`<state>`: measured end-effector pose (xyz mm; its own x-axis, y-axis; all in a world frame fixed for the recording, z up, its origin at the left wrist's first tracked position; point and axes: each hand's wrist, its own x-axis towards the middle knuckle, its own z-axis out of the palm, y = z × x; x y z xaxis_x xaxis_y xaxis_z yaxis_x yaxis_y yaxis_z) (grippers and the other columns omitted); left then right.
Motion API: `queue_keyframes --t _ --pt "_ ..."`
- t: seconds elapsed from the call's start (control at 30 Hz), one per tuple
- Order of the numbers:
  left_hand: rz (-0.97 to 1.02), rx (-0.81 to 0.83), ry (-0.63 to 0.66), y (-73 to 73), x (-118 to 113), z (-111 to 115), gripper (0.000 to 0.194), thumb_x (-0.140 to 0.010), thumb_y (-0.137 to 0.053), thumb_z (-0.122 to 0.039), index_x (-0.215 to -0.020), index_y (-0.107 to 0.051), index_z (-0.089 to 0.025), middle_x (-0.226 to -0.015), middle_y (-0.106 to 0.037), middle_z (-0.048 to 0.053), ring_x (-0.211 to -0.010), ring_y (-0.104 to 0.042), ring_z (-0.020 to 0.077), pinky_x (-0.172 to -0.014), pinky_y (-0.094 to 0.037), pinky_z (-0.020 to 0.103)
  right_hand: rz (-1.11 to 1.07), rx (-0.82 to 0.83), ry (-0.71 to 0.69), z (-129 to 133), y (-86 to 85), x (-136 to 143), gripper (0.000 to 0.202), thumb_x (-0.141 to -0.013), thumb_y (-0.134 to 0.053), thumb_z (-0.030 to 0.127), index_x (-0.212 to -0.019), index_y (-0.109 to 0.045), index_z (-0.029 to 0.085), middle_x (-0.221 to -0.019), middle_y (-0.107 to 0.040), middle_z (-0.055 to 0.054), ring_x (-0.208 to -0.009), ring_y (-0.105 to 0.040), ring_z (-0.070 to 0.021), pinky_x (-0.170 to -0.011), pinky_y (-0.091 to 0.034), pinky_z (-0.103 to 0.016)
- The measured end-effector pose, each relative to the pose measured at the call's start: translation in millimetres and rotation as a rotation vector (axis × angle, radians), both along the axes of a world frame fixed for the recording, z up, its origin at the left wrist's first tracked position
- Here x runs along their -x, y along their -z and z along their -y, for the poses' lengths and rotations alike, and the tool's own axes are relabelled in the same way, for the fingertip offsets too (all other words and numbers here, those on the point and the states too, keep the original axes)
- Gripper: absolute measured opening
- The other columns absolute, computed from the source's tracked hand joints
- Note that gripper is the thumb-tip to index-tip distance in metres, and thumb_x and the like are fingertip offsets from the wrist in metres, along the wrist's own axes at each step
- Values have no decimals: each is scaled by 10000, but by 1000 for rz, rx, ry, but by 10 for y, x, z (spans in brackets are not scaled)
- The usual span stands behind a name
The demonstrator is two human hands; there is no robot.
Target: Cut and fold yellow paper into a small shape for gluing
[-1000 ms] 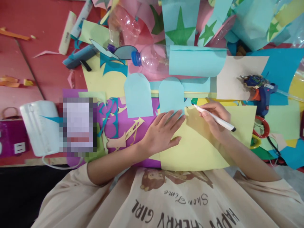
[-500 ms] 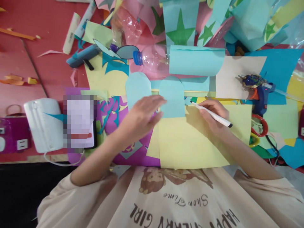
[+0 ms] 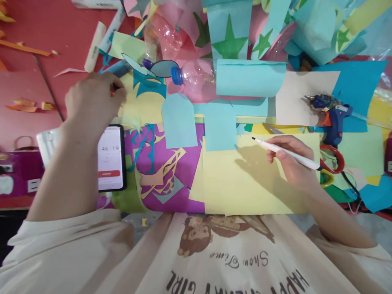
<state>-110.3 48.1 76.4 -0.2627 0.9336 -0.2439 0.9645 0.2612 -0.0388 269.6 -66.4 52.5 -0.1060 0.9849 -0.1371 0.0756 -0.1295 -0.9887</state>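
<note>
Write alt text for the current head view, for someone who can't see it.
A person's right hand holds an uncapped white marker above yellow paper, while the left hand is at a small black object farther left. Two light-blue paper pieces lie between the hands, with a blue-capped clear bottle beyond them.

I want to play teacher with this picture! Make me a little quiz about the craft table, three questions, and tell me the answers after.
1. Which hand is holding the white marker?
2. True or false: the bottle has a blue cap.
3. What shape is the green cutout on the blue paper at the top middle? A) circle, B) star, C) heart

Key: 1. The right hand. 2. True. 3. B, star.
</note>
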Motion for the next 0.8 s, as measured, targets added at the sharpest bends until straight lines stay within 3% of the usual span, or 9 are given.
queue_keyframes --t 0.2,0.37,0.5,0.63,0.7,0.8 --pt "-25 -19 2 55 75 -68 527 -890 -424 -269 -1336 -397 9 -1307 -569 237 -1196 -566 421 -952 -459 619 -259 228 34 110 -12 -23 272 -867 -553 364 -1019 -731 225 -825 -720 -46 -683 -629 -167 -634 -509 -338" --pt "28 -157 65 -51 -80 174 378 -866 -458 -162 -1218 -577 -94 -1266 -615 101 -1186 -573 268 -1065 -428 473 -328 369 122 149 -37 -5 103 -803 -599 328 -855 -649 255 -699 -682 6 -572 -592 -142 -556 -476 -295" --pt "436 -206 192 -37 -492 600 230 -866 -541 -222 -1055 -641 -138 -1001 -691 24 -895 -636 136 -873 -522 284 -375 471 154 153 -14 35 73 -774 -645 316 -792 -634 246 -607 -628 29 -520 -557 -115 -518 -451 -255" --pt "960 -98 468 198 -924 892 175 -889 -536 -264 -977 -654 -171 -908 -714 10 -827 -651 120 -764 -516 225 -380 489 134 164 18 112 81 -750 -668 315 -777 -667 239 -600 -635 29 -523 -570 -113 -532 -471 -260" --pt "1063 -87 542 302 -1056 943 175 -903 -534 -254 -996 -660 -176 -936 -716 26 -847 -653 124 -759 -510 227 -364 479 116 178 14 151 86 -745 -677 316 -769 -680 234 -604 -649 24 -535 -586 -119 -551 -487 -273" --pt "1113 -86 542 357 -1133 950 161 -897 -553 -226 -997 -670 -180 -943 -720 36 -871 -659 134 -780 -510 236 -357 473 100 199 -1 188 89 -755 -686 319 -780 -701 234 -629 -678 14 -568 -610 -127 -584 -501 -284"
